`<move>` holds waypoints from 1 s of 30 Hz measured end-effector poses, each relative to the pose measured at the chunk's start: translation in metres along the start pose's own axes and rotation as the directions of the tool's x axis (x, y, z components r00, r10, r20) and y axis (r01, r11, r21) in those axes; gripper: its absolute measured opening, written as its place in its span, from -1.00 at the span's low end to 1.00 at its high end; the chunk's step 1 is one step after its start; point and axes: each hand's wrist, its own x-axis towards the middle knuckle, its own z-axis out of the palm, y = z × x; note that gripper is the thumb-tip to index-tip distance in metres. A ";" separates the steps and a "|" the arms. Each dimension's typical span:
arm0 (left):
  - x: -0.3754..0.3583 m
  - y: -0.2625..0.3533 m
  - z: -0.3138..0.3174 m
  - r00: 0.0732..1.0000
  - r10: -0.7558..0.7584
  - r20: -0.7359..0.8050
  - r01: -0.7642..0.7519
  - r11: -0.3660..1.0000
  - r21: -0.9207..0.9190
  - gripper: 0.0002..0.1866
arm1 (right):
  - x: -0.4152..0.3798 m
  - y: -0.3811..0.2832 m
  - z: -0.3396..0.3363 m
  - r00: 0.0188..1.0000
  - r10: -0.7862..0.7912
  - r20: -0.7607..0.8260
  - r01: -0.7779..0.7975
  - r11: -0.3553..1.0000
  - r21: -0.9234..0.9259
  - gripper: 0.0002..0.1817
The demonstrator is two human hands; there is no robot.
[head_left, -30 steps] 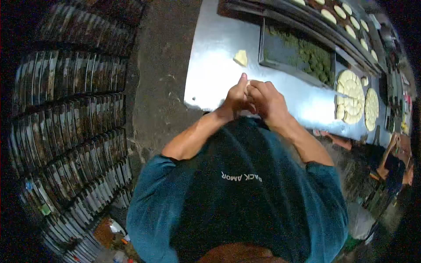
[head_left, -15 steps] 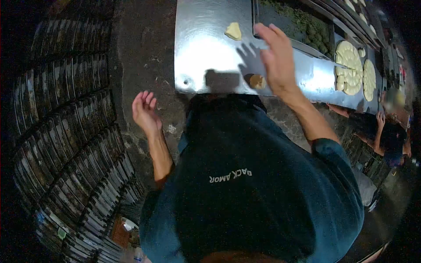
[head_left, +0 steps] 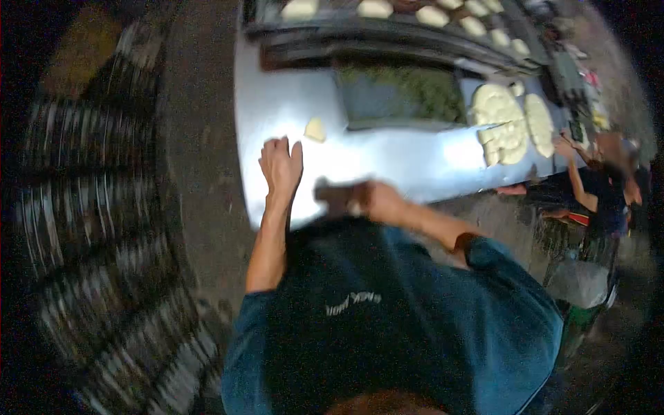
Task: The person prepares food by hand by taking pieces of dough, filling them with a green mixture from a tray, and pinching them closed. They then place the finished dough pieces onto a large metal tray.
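Observation:
My left hand point(head_left: 280, 167) is over the left end of the shiny metal table point(head_left: 408, 155), back up, fingers forward and thumb held apart. Nothing shows in it. Just beyond it lies a small pale piece of dough point(head_left: 315, 130). My right hand point(head_left: 384, 203) is low at the table's front edge, smeared by motion. Beside its fingers is a small tan round thing point(head_left: 355, 207), blurred against a dark shadow. Whether my fingers touch it I cannot make out.
A dark tray of green filling point(head_left: 404, 97) lies on the table. Large cut dough sheets point(head_left: 499, 124) are to the right, near another person point(head_left: 602, 180). Trays with dough pieces point(head_left: 373, 8) stand at the back. Stacked dark trays point(head_left: 90, 207) line the left side.
My left hand has come up from beside the table to over its left end. My right hand has drawn back from the green tray to the front edge. The view has shifted.

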 end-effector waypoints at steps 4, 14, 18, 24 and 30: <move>0.021 0.037 0.012 0.960 0.273 0.061 -0.276 0.959 0.058 -0.75 | -0.020 0.042 -0.041 0.994 0.075 0.078 -0.077 0.997 0.027 -0.57; -0.013 0.086 -0.004 0.827 -0.333 0.453 0.505 0.082 -0.859 -0.69 | -0.041 0.188 -0.454 0.458 0.350 -0.817 -0.026 0.924 0.381 -0.68; -0.029 0.071 0.003 0.810 -0.381 0.446 0.543 0.200 -0.816 -0.67 | -0.003 0.275 -0.517 0.219 0.073 -0.973 -0.490 0.871 -0.045 -0.57; -0.019 0.115 -0.007 0.818 -0.388 0.425 0.563 0.388 -0.730 -0.72 | 0.065 0.262 -0.503 0.604 0.276 -0.748 -0.754 0.502 -0.423 -0.64; 0.014 0.132 -0.006 0.928 -0.232 0.292 0.372 0.512 -0.774 -0.73 | 0.047 0.041 -0.318 0.785 -0.185 -0.591 0.290 0.953 0.086 -0.66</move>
